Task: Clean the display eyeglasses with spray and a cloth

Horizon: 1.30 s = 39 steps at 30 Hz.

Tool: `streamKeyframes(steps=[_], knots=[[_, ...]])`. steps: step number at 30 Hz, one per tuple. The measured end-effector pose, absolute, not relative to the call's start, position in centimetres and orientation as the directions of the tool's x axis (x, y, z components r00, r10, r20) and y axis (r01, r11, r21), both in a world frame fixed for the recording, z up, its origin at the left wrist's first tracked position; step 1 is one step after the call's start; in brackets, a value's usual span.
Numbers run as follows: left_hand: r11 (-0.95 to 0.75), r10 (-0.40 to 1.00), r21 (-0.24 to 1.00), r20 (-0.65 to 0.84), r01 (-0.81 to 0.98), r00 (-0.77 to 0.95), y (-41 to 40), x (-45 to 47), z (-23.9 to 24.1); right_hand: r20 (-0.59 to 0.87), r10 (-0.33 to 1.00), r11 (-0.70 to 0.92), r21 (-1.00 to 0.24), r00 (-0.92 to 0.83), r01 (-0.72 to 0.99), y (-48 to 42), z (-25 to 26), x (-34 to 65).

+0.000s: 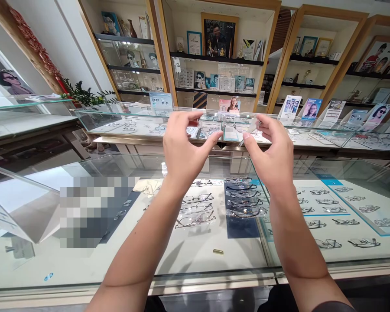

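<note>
Both my hands are raised at chest height over a glass display counter [195, 277]. Between them hangs a thin, nearly clear pair of glasses [229, 129]. My left hand [183, 149] pinches its left end between thumb and fingers. My right hand [269, 154] pinches the right end, where a pale, translucent piece [252, 126] sticks up past the fingertips. The frame's fine parts are hard to make out against the background.
Under the counter glass lie rows of spectacle frames [198, 208] and a dark tray with more frames [242, 201]. A small brass-coloured piece [218, 251] rests nearby. A second display counter [139, 125] stands beyond, with wall shelves [214, 58] of posters and trophies behind. A folded card stand [16, 208] is at the left.
</note>
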<state>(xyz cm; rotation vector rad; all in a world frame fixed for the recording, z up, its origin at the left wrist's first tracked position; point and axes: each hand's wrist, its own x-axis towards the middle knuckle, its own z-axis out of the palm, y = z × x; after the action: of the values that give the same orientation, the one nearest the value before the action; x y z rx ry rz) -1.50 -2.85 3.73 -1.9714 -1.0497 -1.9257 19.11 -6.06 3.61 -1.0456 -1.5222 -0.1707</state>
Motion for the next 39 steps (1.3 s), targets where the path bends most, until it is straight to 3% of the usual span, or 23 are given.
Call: streamKeyframes(steps=[7, 17, 23, 31, 39], knots=[[-0.734, 0.426, 0.404, 0.9, 0.545, -0.093, -2.0, -1.7, 3.6, 0.862, 0.49, 0.59, -0.436, 0.127, 0.68, -6.3, 3.7, 18.9], [-0.73, 0.304, 0.321, 0.943, 0.603, -0.133, -1.5, -1.3, 3.1, 0.878, 0.466, 0.61, -0.408, 0.109, 0.679, -6.1, 3.6, 18.4], [-0.723, 0.181, 0.241, 0.971, 0.648, -0.159, -1.0, -1.6, 2.8, 0.858, 0.491, 0.658, -0.478, 0.151, 0.582, -5.2, 3.7, 19.2], [-0.719, 0.154, 0.223, 0.975, 0.658, -0.162, -0.9, -1.4, 2.6, 0.806, 0.554, 0.679, -0.583, 0.209, 0.446, -4.2, 4.0, 20.3], [-0.739, 0.217, 0.265, 0.964, 0.62, -0.153, -0.4, -1.9, 2.9, 0.774, 0.588, 0.685, -0.631, 0.236, 0.363, -5.0, 4.2, 20.0]])
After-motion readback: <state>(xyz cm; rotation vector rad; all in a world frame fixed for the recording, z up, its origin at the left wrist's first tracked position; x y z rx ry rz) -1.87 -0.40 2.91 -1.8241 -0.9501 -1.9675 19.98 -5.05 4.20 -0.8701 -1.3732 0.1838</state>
